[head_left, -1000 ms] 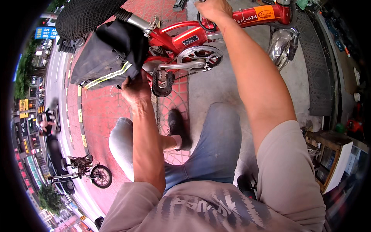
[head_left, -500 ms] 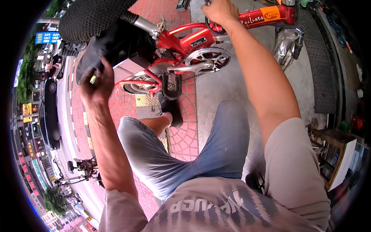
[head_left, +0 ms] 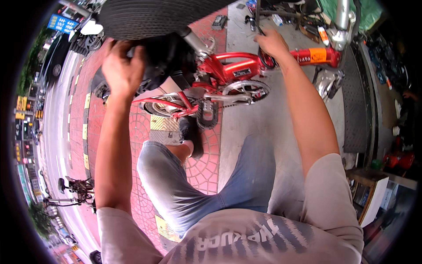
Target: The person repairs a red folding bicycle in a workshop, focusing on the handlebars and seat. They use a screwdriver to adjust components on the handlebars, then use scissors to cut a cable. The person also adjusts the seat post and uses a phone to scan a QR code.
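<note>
A red small-framed bicycle (head_left: 231, 72) stands across the upper middle, with a silver crank and chainring (head_left: 248, 91) and a black pedal (head_left: 206, 113). Its wide black textured saddle (head_left: 154, 17) fills the top left, above a black bag (head_left: 171, 59). My left hand (head_left: 123, 68) is raised at the saddle's lower edge beside the bag, thumb and fingers apart, fingertips partly hidden. Beyond the frame, my right hand (head_left: 273, 46) closes round a thin dark bar-like thing (head_left: 261, 31) whose kind I cannot make out. A black loop (head_left: 265, 60) shows below that hand, against the red tube.
Plastic-wrapped silver parts (head_left: 326, 81) hang by the front tube. A grey box-like thing (head_left: 219, 22) lies on the red paving. A wooden shelf (head_left: 367, 193) stands at the right, a second bicycle (head_left: 74, 191) at the left. Black-and-yellow kerb blocks (head_left: 85, 132) edge the road.
My left hand has risen from the side of the black bag to the saddle's lower edge. The view has shifted, showing more ground beyond the bicycle. My right hand stays by the frame.
</note>
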A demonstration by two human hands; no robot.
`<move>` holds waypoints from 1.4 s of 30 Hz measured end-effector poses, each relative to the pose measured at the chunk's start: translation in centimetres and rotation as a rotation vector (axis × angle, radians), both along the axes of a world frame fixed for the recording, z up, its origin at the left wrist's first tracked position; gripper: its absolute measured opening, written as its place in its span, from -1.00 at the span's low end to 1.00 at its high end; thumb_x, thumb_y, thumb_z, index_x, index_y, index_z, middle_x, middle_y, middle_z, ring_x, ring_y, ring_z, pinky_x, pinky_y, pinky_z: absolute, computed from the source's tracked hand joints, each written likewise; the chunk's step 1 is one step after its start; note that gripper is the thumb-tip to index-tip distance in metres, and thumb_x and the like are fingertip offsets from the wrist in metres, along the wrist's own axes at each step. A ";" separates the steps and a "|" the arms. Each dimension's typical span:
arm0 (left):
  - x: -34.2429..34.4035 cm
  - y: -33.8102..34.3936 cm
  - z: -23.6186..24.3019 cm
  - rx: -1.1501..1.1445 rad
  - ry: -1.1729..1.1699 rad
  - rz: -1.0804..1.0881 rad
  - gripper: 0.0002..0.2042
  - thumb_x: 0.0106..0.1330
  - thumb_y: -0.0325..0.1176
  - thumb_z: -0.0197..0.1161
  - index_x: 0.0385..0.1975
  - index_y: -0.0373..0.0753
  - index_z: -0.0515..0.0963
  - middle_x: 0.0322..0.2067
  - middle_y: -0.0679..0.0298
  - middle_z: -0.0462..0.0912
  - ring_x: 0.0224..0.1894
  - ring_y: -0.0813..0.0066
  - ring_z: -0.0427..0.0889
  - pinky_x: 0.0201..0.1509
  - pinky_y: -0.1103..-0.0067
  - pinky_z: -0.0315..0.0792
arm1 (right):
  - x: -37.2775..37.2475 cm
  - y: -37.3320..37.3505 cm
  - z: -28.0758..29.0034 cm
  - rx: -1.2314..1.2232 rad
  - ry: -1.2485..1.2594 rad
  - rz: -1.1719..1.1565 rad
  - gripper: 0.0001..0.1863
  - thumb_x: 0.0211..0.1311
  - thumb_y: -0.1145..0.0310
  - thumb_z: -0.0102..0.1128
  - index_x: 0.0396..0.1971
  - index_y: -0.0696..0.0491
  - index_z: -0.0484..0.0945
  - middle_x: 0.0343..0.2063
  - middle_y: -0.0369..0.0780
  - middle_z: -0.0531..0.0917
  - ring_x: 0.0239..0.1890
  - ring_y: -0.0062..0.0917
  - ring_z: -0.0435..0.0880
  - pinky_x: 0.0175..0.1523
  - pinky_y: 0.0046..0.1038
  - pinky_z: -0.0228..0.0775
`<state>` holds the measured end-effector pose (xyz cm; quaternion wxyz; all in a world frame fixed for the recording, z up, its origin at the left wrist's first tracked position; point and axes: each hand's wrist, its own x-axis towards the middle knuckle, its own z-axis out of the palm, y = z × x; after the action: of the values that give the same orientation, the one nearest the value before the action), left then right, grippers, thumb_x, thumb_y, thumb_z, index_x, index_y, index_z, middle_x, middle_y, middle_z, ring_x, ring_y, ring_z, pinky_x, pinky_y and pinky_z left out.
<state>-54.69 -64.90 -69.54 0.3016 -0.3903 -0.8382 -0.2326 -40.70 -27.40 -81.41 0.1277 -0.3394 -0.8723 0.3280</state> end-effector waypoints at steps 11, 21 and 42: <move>0.9 1.4 -8.7 -0.159 0.168 0.075 -0.57 0.49 -0.10 -0.04 0.22 -0.13 0.54 0.34 0.18 0.45 0.50 0.06 0.23 0.59 0.05 -0.05 | -14.1 -2.8 0.1 -0.598 -0.073 0.566 -0.69 0.18 0.14 0.38 -0.23 0.06 0.80 -0.56 -0.40 0.56 -0.56 -0.68 0.34 -0.46 -0.56 0.14; 0.7 1.5 -9.2 -0.130 0.097 0.082 -0.57 0.43 -0.13 -0.03 0.17 -0.16 0.56 0.29 0.13 0.47 0.49 0.03 0.24 0.59 0.05 -0.08 | -16.8 -4.4 -5.4 -0.870 0.039 0.740 -0.63 0.34 0.23 0.38 0.06 0.08 0.73 0.03 -0.21 0.75 0.06 -0.50 0.67 0.22 -0.44 0.46; 0.5 1.7 -6.6 -0.190 0.044 0.025 -0.46 0.22 -0.02 0.28 0.07 -0.31 0.57 0.17 0.06 0.55 0.39 0.02 0.34 0.58 0.02 -0.03 | -17.1 -4.0 -8.0 -1.116 0.107 0.715 -0.66 0.41 0.39 0.18 0.09 0.19 0.67 0.02 -0.15 0.74 0.01 -0.47 0.73 0.15 -0.43 0.56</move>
<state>-54.19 -63.25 -76.10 0.2845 -0.4118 -0.8544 -0.1398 -57.84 -31.37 -89.41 -0.1405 -0.0277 -0.6230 0.7690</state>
